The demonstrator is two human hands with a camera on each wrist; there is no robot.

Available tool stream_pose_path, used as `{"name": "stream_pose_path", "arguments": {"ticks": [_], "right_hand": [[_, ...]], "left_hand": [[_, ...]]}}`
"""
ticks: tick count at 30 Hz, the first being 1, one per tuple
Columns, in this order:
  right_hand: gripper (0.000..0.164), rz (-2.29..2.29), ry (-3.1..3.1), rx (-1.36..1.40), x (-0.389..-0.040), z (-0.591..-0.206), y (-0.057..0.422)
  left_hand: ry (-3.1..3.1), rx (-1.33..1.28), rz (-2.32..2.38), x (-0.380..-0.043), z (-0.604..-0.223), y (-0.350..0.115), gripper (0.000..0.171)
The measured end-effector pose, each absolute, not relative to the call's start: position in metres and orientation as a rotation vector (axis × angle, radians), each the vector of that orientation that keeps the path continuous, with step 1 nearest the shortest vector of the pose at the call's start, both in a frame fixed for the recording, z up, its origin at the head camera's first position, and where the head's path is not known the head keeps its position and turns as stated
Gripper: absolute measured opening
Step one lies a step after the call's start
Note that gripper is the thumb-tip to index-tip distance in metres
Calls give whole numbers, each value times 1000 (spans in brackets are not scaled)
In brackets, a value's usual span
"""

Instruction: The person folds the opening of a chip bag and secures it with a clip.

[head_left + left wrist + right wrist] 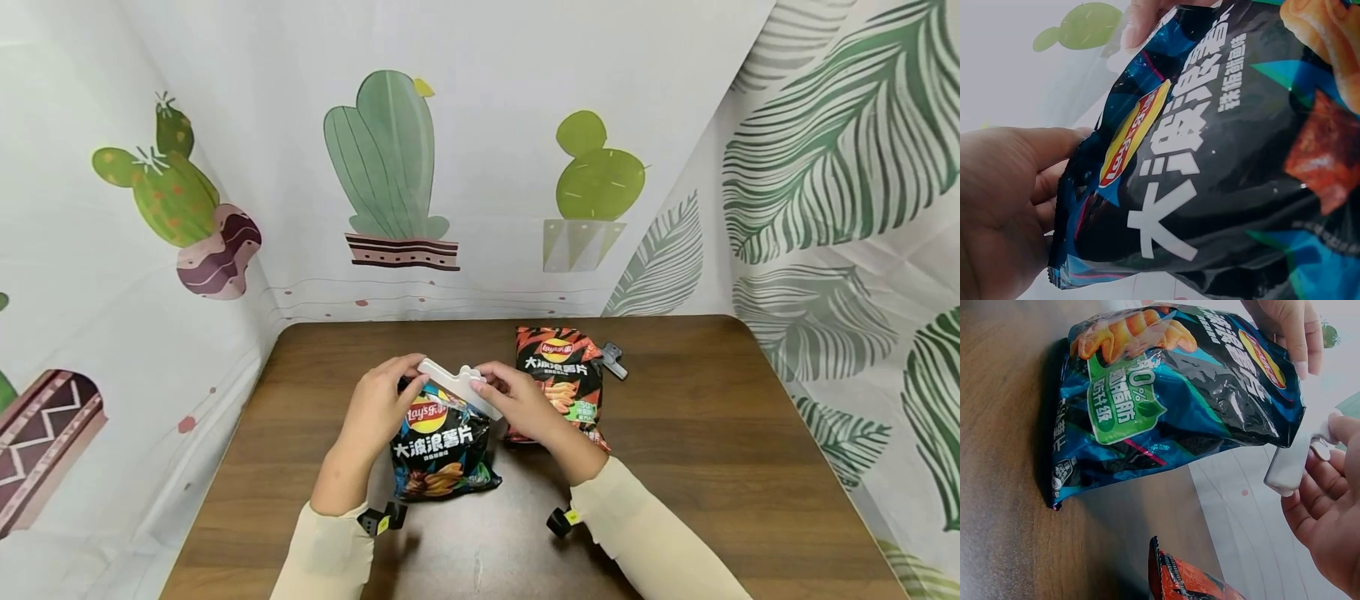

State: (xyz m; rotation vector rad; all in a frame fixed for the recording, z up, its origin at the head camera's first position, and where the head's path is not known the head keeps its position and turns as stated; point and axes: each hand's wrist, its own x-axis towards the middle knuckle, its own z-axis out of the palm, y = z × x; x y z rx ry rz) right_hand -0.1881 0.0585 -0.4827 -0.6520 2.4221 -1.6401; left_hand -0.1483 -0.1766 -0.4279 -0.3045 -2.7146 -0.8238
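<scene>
A black and blue bag of Lay's chips [442,450] stands on the table in front of me, its top edge up. Across that top edge lies a long white bag clip [456,383], slanting down to the right. My left hand [375,410] pinches the bag's upper left corner beside the clip's left end. In the left wrist view its thumb lies on the front of the bag [1210,156], its other fingers behind. With thumb and fingers my right hand [519,402] grips the clip around its raised middle part. The right wrist view shows the clip's end [1288,469] sticking out past the bag's corner.
Behind my right hand lies a red and black bag of Lay's chips [551,342]. A grey metal clip [613,360] sits at its right upper edge. The brown wooden table [697,467] ends at a cloth backdrop [495,167] printed with cacti and leaves.
</scene>
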Motion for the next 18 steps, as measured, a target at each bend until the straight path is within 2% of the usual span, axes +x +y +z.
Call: {"name": "stream_pose_path", "arguments": {"ticks": [15, 18], "right_hand": [[22, -1713, 2325, -616, -187, -488, 68], [21, -1723, 2289, -619, -187, -490, 70]], "left_hand": [[-2752, -323, -889, -147, -425, -177, 25], [-2781, -333, -922, -146, -425, -178, 27]]}}
